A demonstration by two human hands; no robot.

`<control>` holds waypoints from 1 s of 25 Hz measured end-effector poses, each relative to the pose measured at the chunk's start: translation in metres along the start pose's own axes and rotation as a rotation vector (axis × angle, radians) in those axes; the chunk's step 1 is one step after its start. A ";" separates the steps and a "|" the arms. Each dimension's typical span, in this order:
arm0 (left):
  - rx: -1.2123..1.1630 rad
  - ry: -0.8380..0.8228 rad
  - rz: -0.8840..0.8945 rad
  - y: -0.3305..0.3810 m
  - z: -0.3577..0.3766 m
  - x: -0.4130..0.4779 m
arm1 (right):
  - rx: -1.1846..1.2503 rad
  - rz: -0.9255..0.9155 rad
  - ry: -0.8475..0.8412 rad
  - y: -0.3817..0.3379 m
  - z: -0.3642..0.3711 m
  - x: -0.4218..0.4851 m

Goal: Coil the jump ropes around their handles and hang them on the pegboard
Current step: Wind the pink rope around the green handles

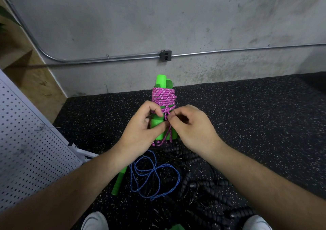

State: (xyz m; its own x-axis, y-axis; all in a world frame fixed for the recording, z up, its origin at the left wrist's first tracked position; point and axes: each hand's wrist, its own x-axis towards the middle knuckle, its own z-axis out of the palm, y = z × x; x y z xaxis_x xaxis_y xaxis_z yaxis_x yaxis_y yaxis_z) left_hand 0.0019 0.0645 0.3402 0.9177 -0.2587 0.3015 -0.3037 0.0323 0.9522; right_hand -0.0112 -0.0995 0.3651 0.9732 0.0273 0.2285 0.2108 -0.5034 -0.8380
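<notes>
Pink rope [164, 95] wound in a tight multi-turn coil round the upper half of two green handles [161, 82], which are held side by side, roughly upright, tops tilted away. Lower half of the handles is bare. Loose pink strands hang down past the bottom ends. Bundle is mid-frame, held above the floor [255, 124].

Left hand [142, 129], at 8 o'clock of the bundle: fingers [155, 109] curled round the handles below the coil, thumb pressed on the front at the rope. Clenched grip. Right hand [192, 125], at 4 o'clock: fingertips pinch a pink strand just under the coil, other fingers curled in.

At 6 o'clock of the bundle, on the floor: blue rope [155, 175] in loose loops, its green handle [119, 181] at 7 o'clock. Black ropes [202, 185] piled at 5 o'clock, touching the blue one. White pegboard [26, 132] at 9 o'clock, leaning. Grey wall [158, 18] at 12 o'clock with outlet [165, 55] on a conduit. White shoes [95, 221] at the bottom edge.
</notes>
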 end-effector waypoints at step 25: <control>-0.215 0.050 -0.065 0.006 -0.006 0.004 | -0.103 -0.379 0.091 0.002 -0.017 -0.006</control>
State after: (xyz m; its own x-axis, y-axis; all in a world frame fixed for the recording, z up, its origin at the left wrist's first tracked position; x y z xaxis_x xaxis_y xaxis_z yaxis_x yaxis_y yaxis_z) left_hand 0.0055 0.0692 0.3476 0.9466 -0.2191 0.2365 -0.1873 0.2234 0.9566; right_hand -0.0187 -0.1152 0.3704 0.8152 0.1527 0.5586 0.5382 -0.5561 -0.6333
